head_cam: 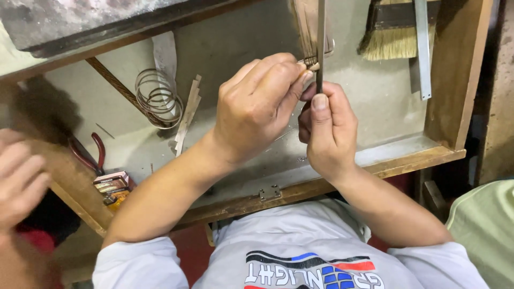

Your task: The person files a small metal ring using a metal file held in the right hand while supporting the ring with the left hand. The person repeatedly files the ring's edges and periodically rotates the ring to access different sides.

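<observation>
My left hand (257,107) pinches a small brown wooden piece (310,64) w/ fingertips closed, held over the grey bench tray (385,101). My right hand (326,128) is fisted round a thin dark metal file (320,43), upright, touching the piece.

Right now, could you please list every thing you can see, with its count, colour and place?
wire coil: one, grey, tray left
wooden strips: a few, pale, beside the coil
pliers: one, red handles, left edge
small boxes: a few, pink and brown, by the pliers
brush: one, straw bristles, top right
wooden tray: one, brown frame, centre
another person's hand: one, far left
small piece: one, brown, pinched by left hand
thin tool: one, grey, upright in right hand
left hand: one
right hand: one
</observation>
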